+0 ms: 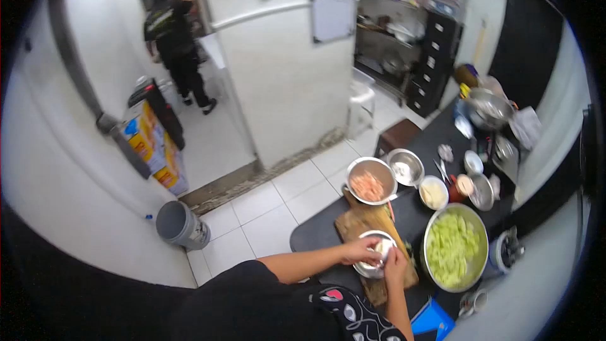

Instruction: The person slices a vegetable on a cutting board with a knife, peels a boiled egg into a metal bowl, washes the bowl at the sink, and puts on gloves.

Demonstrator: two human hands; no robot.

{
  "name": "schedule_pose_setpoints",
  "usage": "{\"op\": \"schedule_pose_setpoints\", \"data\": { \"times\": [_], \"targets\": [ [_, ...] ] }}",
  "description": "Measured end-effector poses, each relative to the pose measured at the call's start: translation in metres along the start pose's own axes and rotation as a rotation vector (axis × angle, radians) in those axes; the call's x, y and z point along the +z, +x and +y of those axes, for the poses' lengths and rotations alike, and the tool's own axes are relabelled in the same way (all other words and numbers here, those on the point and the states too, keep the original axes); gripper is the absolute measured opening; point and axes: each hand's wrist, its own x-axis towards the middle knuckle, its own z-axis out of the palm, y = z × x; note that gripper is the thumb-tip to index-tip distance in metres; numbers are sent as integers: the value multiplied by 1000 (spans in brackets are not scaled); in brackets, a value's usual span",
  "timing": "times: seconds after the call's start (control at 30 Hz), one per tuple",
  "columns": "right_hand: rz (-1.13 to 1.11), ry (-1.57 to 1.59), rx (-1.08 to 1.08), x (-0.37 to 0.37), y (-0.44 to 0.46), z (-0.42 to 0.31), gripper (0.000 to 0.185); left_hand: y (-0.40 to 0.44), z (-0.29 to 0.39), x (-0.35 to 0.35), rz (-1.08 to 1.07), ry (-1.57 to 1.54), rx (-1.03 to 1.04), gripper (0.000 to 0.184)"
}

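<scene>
My left hand (361, 251) and my right hand (396, 263) meet over a small metal bowl (368, 271). The fingers of both are closed around a small whitish piece (382, 246), too small to name. The bowl stands on a wooden cutting board (353, 223) on the dark table. Just beyond the board is a metal bowl of pinkish raw meat pieces (367, 186). Right of my hands stands a large metal bowl (428, 269) full of chopped pale green vegetable (452, 246).
Another metal bowl (405, 167), a white bowl with pale contents (433, 192) and a red-brown jar (459, 188) crowd the dark table (315, 240). A blue item (434, 319) lies near its edge. A grey bin (183, 224) stands on the floor. Another person (173, 38) is in the doorway.
</scene>
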Motion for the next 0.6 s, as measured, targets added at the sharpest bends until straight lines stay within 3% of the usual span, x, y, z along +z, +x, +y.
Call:
{"op": "schedule_pose_setpoints", "data": {
  "times": [0.13,0.43,0.53,0.6],
  "targets": [
    [8,179,171,7,0,-15,30,5,-2,1,119,86,37,44],
    [-11,50,148,1,2,-35,33,9,-3,2,105,105,93,50],
    [71,-149,-116,2,10,-9,36,10,-1,5,128,105,126,43],
    [86,-200,-154,0,13,-4,36,10,3,8,149,114,143,39]
  ]
}}
